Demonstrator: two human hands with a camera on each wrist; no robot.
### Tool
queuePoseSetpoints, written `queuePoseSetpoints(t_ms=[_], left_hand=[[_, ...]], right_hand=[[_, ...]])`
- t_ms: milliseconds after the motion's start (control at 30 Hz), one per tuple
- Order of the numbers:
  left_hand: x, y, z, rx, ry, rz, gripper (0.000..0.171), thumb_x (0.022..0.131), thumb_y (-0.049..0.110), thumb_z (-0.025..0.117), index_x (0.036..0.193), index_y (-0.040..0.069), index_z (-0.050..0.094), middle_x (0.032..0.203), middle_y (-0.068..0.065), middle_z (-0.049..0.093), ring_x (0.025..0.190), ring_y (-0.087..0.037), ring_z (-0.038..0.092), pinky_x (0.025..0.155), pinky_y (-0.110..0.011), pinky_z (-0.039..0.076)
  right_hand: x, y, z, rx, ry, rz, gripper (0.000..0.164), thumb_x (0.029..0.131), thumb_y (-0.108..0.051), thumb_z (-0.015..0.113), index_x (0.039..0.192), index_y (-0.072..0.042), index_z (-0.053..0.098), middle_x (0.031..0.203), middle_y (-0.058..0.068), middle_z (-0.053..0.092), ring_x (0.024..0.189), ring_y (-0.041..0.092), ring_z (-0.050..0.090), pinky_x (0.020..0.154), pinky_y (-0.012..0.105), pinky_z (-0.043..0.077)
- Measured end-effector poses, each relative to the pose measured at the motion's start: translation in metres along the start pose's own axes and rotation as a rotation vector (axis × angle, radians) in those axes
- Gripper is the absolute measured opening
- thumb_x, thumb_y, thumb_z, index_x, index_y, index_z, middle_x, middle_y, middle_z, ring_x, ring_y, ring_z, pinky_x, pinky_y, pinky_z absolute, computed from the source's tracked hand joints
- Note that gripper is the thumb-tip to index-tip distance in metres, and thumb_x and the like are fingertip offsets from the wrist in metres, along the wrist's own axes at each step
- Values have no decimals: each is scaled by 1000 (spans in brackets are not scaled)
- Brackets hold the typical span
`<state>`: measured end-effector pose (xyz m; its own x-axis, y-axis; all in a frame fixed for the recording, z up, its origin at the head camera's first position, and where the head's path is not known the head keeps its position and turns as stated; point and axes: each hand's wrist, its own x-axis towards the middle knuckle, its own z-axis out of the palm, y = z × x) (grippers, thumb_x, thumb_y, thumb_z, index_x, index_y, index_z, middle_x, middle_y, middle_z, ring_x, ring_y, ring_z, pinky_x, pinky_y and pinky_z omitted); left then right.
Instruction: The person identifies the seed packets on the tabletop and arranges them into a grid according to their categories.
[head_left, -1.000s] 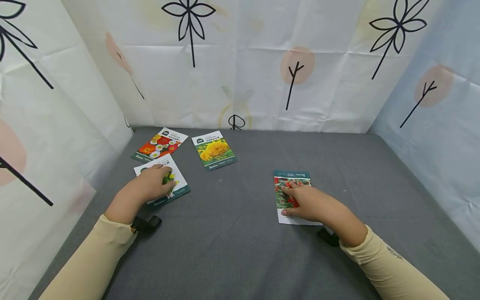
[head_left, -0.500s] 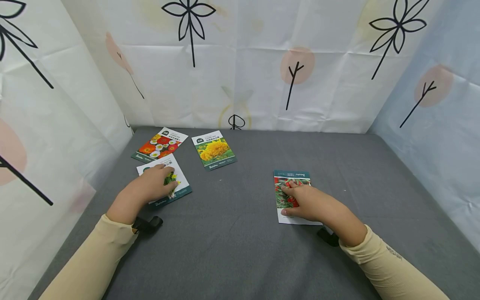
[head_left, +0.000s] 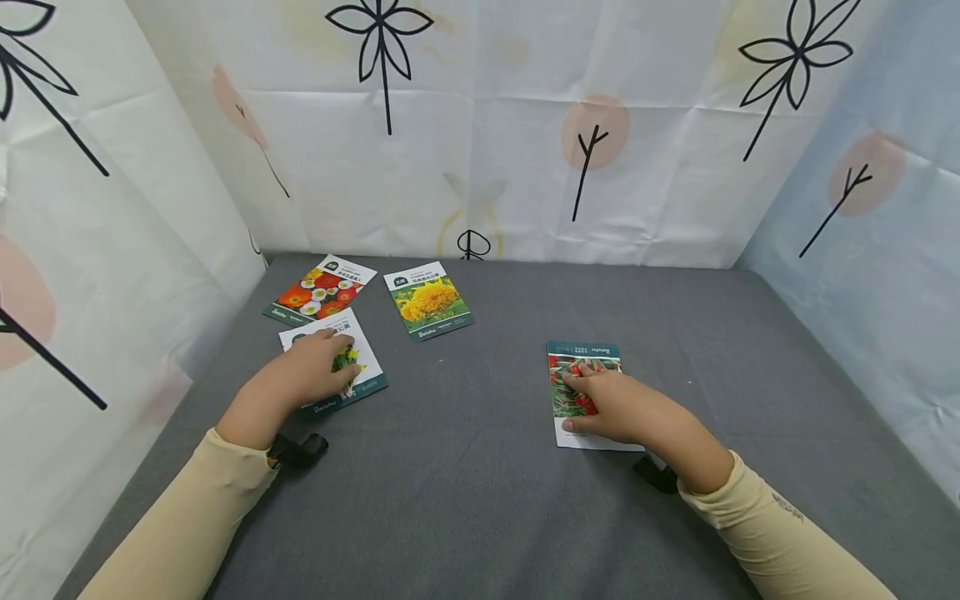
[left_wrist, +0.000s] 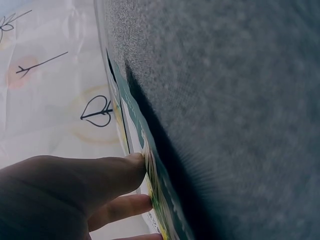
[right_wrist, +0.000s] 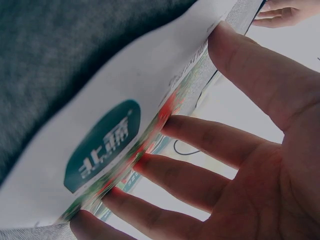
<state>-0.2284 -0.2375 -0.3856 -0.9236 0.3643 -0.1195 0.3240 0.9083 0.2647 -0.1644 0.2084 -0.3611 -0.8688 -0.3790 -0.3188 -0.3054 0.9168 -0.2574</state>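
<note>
My left hand (head_left: 307,367) rests its fingertips on a white-and-green seed packet (head_left: 369,387) with small yellow flowers, flat on the table at left. In the left wrist view, the thumb (left_wrist: 132,167) and fingers touch this packet's face from above. At right, my right hand (head_left: 618,404) lays spread fingertips on a seed packet (head_left: 567,392) picturing red plants, its white end toward me. Those spread fingers (right_wrist: 200,137) press on the packet's printed face (right_wrist: 102,145) in the right wrist view. Part of each packet is hidden under the hand.
Behind the left hand lies a seed packet with red, orange and white flowers (head_left: 322,292), very close to the touched one. Right of it is a packet with large yellow blooms (head_left: 429,302). Patterned white cloth walls (head_left: 480,167) border the grey tabletop (head_left: 465,467).
My left hand and the small-yellow-flower packet under it have slid slightly to the right across the table. The right hand and its packet have stayed put.
</note>
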Motion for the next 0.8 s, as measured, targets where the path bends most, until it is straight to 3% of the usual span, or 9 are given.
queuePoseSetpoints(t_ms=[467, 800], left_hand=[[0, 5, 1, -20, -25, -20, 58, 105, 32, 61, 150, -3, 54, 157, -40, 43, 146, -59, 40, 117, -73, 38], [-1, 8, 0, -21, -11, 15, 56, 104, 30, 64, 147, -4, 57, 155, -40, 46, 144, -59, 43, 116, -72, 39]], right_hand=[[0, 1, 0, 3, 2, 4, 79, 98, -44, 76, 161, -8, 46, 168, 28, 35, 156, 49, 36, 120, 66, 38], [1, 1, 0, -5, 0, 10, 80, 98, -46, 75, 162, -9, 45, 168, 28, 35, 156, 49, 36, 120, 66, 38]])
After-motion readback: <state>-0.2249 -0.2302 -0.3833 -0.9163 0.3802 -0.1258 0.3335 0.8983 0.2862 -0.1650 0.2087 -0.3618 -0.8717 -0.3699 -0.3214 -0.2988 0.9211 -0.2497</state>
